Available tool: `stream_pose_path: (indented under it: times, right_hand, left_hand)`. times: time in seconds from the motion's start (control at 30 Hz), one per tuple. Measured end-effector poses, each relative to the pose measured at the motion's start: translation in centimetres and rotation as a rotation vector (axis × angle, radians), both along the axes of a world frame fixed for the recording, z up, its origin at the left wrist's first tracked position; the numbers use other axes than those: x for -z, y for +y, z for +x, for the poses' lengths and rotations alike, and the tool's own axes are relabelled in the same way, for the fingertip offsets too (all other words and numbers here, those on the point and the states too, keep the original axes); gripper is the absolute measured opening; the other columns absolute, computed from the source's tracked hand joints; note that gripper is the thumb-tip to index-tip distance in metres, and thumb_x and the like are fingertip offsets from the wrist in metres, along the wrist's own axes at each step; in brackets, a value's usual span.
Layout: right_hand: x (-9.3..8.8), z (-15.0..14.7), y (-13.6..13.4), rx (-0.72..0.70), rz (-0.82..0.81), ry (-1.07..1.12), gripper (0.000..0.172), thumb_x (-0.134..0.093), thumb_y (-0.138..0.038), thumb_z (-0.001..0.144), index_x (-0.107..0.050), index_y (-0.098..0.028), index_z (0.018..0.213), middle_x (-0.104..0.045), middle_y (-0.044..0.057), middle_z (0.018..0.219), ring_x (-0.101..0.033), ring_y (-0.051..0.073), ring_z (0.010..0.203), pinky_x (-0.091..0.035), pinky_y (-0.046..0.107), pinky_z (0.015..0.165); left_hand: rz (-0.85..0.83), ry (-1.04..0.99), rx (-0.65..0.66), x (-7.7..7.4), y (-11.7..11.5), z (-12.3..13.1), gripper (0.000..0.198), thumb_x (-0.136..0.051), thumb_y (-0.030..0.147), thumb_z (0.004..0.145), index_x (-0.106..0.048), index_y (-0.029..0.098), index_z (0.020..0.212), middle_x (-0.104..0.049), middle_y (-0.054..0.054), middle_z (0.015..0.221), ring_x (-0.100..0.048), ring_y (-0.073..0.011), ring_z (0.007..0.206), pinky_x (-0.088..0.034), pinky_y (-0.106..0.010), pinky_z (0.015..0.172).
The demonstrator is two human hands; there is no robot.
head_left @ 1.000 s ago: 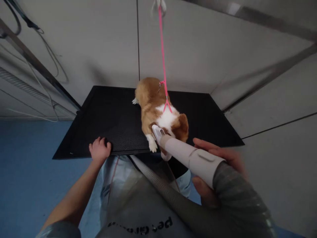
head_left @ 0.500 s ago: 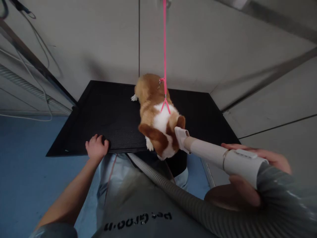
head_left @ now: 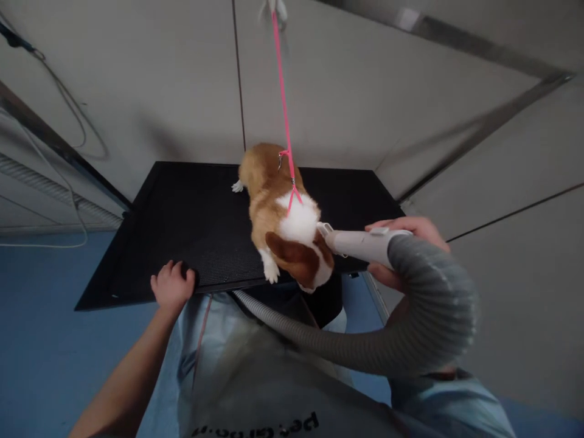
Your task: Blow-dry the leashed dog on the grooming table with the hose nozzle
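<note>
Dim light, plain grey wall (head_left: 182, 73) with a dark vertical seam (head_left: 238, 73), blue floor (head_left: 36, 340) below

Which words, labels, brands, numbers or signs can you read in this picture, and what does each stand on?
"pet Groo": upside down on the grey apron; the remaining lettering is too broken and cut off to read.
Pale mark on the black table: too small to read.
White nozzle: no readable text.
</note>
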State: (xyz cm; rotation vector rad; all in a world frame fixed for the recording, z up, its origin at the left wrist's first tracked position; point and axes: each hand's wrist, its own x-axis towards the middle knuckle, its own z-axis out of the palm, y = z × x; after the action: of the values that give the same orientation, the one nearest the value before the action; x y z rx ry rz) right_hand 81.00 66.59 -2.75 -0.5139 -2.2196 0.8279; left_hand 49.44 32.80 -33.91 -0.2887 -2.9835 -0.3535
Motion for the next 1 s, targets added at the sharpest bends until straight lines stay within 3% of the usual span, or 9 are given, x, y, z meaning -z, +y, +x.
stream_pose_path:
  times: [0.13,0.27,0.4,0.5,0.6,0.73,0.87,0.93,1.0]
  right_hand:
    - [0.1,0.7,0.9,-0.193,0.109,-0.118,0.051,-0.087,-0.031,0.068,-0.072,-0.040,0.116,-0.078,0.001,0.118,-0.074,0.029,0.099,-0.059,0.042,0.082]
    - [1.0,-2.5,4.1,-0.154,-0.022,-0.119,0.045,-0.088,-0.031,0.069,-0.072,-0.033,0.111,-0.077,0.000,0.111,-0.072,0.024,0.091,-0.059,0.039,0.077]
    - [2.2,-5.2,7.5,-0.296,-0.059,0.081,0.061,-0.101,-0.051,0.052,-0.071,-0.029,0.101,-0.075,0.001,0.111,-0.072,0.027,0.102,-0.061,0.048,0.092]
    - [2.5,-4.1,6.7,-0.406,-0.001,0.318,0.067,-0.099,-0.065,0.053,-0.072,-0.031,0.103,-0.074,0.003,0.109,-0.073,0.029,0.105,-0.061,0.052,0.103]
    - [2.9,-2.6,4.6,-0.482,0.041,0.413,0.059,-0.096,-0.054,0.067,-0.072,-0.030,0.115,-0.075,0.004,0.104,-0.076,0.028,0.099,-0.063,0.052,0.103]
    - [4.8,-2.3,4.6,-0.242,0.092,0.446,0.061,-0.098,-0.023,0.064,-0.069,-0.031,0.117,-0.076,0.002,0.118,-0.074,0.028,0.117,-0.058,0.048,0.112]
    - [7.9,-1.8,6.8,-0.043,-0.045,0.323,0.054,-0.093,-0.027,0.073,-0.061,-0.030,0.117,-0.076,0.005,0.126,-0.071,0.032,0.123,-0.052,0.061,0.117]
    - [9.5,-1.4,7.9,0.075,-0.022,0.424,0.054,-0.091,-0.027,0.077,-0.058,-0.031,0.119,-0.073,0.008,0.132,-0.069,0.034,0.126,-0.049,0.064,0.119]
    - [10.9,-1.3,8.7,0.072,0.006,0.489,0.057,-0.092,-0.028,0.074,-0.055,-0.032,0.117,-0.072,0.008,0.133,-0.068,0.035,0.126,-0.047,0.064,0.120]
  left_hand:
    - [-0.011,0.003,0.006,0.3,-0.1,-0.1,0.058,-0.038,0.038,0.101,-0.067,0.003,0.137,-0.057,-0.029,0.154,-0.053,-0.0408,0.142,-0.033,-0.062,0.125]
    - [0.019,0.015,0.010,0.5,-0.2,-0.1,0.058,-0.039,0.038,0.101,-0.067,0.003,0.137,-0.056,-0.030,0.154,-0.052,-0.0416,0.143,-0.032,-0.064,0.125]
    - [0.047,0.010,0.011,0.6,-0.2,-0.1,0.058,-0.040,0.038,0.101,-0.067,0.003,0.138,-0.056,-0.030,0.154,-0.052,-0.0416,0.144,-0.031,-0.064,0.125]
    - [0.067,-0.010,0.004,0.5,-0.1,-0.1,0.056,-0.042,0.037,0.100,-0.067,0.004,0.138,-0.055,-0.029,0.155,-0.050,-0.0414,0.145,-0.030,-0.064,0.126]
    - [0.085,-0.029,-0.010,0.3,0.0,0.0,0.057,-0.043,0.038,0.100,-0.067,0.005,0.139,-0.055,-0.029,0.156,-0.049,-0.0414,0.147,-0.028,-0.064,0.126]
    - [0.093,-0.031,-0.012,0.2,-0.1,0.1,0.057,-0.041,0.039,0.101,-0.067,0.006,0.139,-0.054,-0.028,0.156,-0.049,-0.0404,0.147,-0.029,-0.063,0.126]
    - [0.105,-0.007,0.007,0.2,-0.2,0.2,0.055,-0.042,0.039,0.100,-0.067,0.007,0.138,-0.055,-0.028,0.155,-0.051,-0.0419,0.146,-0.032,-0.065,0.124]
    - [0.103,0.003,0.022,0.3,-0.2,0.1,0.056,-0.043,0.038,0.100,-0.067,0.004,0.137,-0.055,-0.031,0.154,-0.052,-0.0442,0.144,-0.032,-0.067,0.123]
    - [0.096,0.004,0.040,0.5,-0.3,0.0,0.057,-0.043,0.038,0.100,-0.068,0.002,0.136,-0.056,-0.033,0.152,-0.052,-0.0460,0.143,-0.033,-0.069,0.122]
